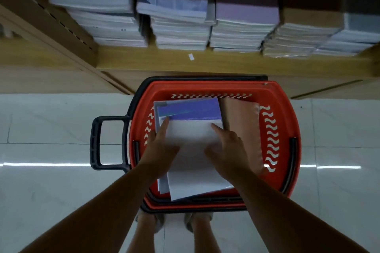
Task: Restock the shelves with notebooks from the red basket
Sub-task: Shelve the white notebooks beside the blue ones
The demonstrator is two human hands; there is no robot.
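Observation:
The red basket [287, 170] stands on the floor right in front of the shelf. Inside it lies a stack of white-and-purple notebooks [191, 113], and a brown notebook [240, 121] leans against its right wall. My left hand [162, 148] rests on the left edge of the top white notebook [193, 137], fingers extended. On that notebook's right edge lies my right hand [226, 146], thumb on the cover. Both hands touch it; whether they grip it is unclear.
The wooden shelf [205, 61] holds several stacks of notebooks [183, 26] side by side, almost filling its width. A black handle [98, 144] sticks out of the basket to the left. My feet [174, 224] stand just behind the basket on the glossy tile floor.

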